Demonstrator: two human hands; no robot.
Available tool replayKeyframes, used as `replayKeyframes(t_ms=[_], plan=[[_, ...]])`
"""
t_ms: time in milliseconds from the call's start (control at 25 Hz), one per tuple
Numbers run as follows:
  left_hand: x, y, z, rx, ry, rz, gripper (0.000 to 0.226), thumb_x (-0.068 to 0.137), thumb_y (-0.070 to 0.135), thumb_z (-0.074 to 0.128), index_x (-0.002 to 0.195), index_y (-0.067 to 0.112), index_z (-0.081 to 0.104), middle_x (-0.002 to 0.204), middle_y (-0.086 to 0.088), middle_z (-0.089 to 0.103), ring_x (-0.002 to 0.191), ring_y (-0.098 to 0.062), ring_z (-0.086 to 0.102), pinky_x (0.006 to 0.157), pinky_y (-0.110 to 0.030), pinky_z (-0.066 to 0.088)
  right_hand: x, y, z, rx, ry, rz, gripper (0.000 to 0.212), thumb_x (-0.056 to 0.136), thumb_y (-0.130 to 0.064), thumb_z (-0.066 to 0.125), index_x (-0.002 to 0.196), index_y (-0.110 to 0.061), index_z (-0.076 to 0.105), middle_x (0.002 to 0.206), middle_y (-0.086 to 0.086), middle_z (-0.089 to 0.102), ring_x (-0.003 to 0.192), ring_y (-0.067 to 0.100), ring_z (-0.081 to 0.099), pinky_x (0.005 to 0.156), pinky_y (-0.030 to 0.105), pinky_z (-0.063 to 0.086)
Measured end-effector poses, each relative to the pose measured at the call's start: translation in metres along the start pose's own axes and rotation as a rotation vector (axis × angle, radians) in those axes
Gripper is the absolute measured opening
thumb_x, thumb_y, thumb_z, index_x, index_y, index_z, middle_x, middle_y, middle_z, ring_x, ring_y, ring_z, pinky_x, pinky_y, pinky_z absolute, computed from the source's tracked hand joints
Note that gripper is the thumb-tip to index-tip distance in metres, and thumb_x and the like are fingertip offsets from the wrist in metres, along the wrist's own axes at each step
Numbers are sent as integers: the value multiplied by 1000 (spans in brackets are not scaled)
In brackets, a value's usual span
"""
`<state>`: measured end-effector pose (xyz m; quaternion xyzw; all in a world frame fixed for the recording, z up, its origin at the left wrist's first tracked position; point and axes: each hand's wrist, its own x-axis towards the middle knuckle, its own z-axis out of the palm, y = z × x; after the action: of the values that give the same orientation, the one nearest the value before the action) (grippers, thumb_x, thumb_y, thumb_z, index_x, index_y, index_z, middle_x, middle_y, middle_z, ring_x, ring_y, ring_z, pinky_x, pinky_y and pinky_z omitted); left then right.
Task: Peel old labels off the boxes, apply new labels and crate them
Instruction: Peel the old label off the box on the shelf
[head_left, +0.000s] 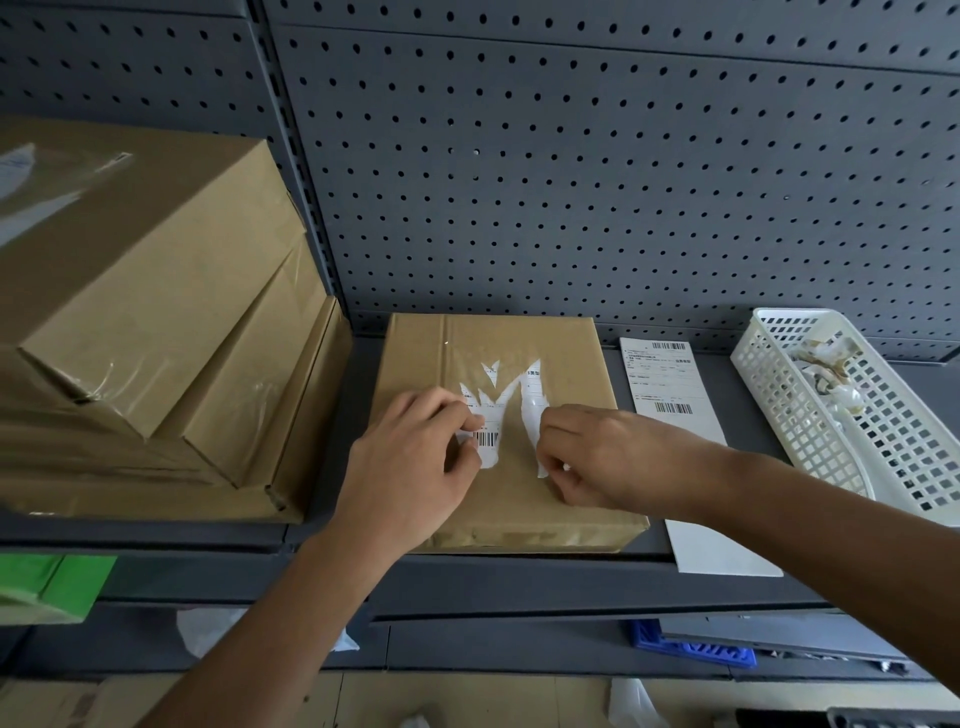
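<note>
A flat brown cardboard box (519, 338) lies on the grey shelf (519, 582) in front of me. Torn white remnants of an old label (511, 400) stick to its top, one piece with a barcode. My left hand (415, 462) pinches the barcode piece at its left edge. My right hand (608, 457) pinches a long torn strip of the label at the right. A fresh white label sheet (670, 384) with barcodes lies on the shelf just right of the box.
A stack of taped cardboard boxes (145, 312) fills the shelf at the left. A white perforated basket (831, 415) holding peeled scraps sits at the right. Grey pegboard (571, 182) backs the shelf. A blue crate (691, 649) shows below.
</note>
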<state>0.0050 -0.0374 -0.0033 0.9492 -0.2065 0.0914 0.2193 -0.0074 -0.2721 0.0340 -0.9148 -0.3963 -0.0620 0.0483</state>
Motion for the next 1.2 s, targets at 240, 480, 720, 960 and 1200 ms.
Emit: replayKeyframes(t_ms=[240,480,720,960,1200], plan=[[0,-1,0,-21,11,1,20,94,37,52,109,33,66,114,22,53,113,-2,48,67,-26,53,-4,3,8,302,57,221,1,84,-14,58,84,-15,59,85,-9,51,66,7,47,63,14,37],[0,-1,0,-13,7,3,20,95,38,51,109,34,65,115,23,52,114,-1,47,67,-24,51,-12,9,8,349,35,206,28,93,-40,54,104,-19,69,99,-10,54,75,5,57,69,25,53],[0,-1,0,-8,14,7,20,94,38,51,108,33,65,114,23,53,111,-1,48,65,-20,47,-3,13,11,331,78,267,9,95,-23,54,92,-18,61,96,-11,52,72,11,56,66,30,50],[0,-2,1,-13,11,10,23,94,39,48,107,33,65,116,22,55,111,-1,49,65,-24,52,36,32,5,415,199,446,10,95,-9,57,88,-15,55,92,-8,52,75,3,52,70,7,38],[0,-3,1,-9,-6,3,24,92,42,44,106,35,62,117,24,54,111,-1,48,63,-25,51,65,48,-4,581,348,667,10,100,-9,45,95,-10,54,98,0,57,64,16,69,63,26,54]])
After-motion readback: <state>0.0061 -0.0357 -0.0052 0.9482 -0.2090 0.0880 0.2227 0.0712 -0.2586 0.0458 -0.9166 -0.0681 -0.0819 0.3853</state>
